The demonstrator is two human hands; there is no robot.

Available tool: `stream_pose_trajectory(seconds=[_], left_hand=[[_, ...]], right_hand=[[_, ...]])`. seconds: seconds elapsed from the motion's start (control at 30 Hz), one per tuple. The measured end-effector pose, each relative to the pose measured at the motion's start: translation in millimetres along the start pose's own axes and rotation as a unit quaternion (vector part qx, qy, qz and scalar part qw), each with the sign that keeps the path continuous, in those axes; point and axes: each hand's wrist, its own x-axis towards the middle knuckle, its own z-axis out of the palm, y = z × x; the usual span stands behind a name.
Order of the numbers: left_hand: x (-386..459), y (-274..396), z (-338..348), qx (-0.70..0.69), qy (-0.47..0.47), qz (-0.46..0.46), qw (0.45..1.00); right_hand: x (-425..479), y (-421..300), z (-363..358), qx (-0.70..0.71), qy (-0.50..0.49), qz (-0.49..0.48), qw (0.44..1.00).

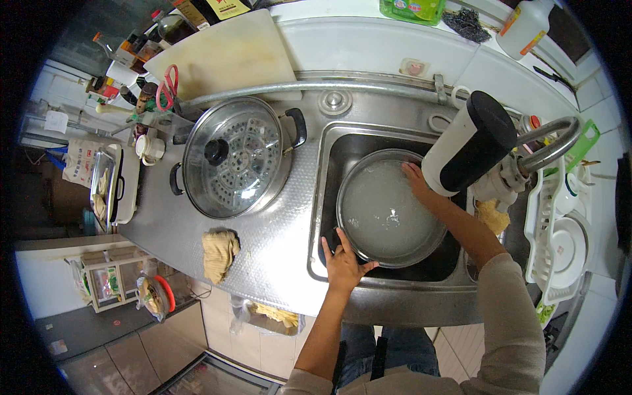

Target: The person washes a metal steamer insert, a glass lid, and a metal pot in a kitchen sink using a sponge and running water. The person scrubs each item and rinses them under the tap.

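A round metal basin [390,210] full of cloudy water sits in the stainless steel sink [316,237]. My left hand [344,261] touches the basin's near left rim with its fingers spread. At the far right side, my right hand [416,178] reaches over the rim, its fingertips at the water's edge; whether it grips the rim cannot be told. Over the sink's right part stands a white and black cylindrical device [469,143] by the curved metal faucet [553,143], partly above my right forearm.
Left of the sink stands a steamer pot [237,158] with a glass lid, and nearer lies a folded tan cloth [219,254]. A cutting board [227,59] leans behind. At right are a yellow sponge [493,216] and a white dish rack [540,247] with plates.
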Motion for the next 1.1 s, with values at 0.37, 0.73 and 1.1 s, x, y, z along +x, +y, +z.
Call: stream_pose_trajectory(seconds=[0.37,0.73,1.1], left_hand=[[2,3,-9,-0.021,-0.040,-0.024,0.999],[1,-4,6,-0.021,0.042,0.013,0.999],[-1,-8,3,-0.036,0.024,0.005,0.999]], right_hand=[[-77,-78,-7,-0.288,-0.438,-0.052,0.850],[-61,-170,40,0.101,-0.321,0.082,0.938],[6,-87,36,-0.050,-0.291,0.119,0.948]])
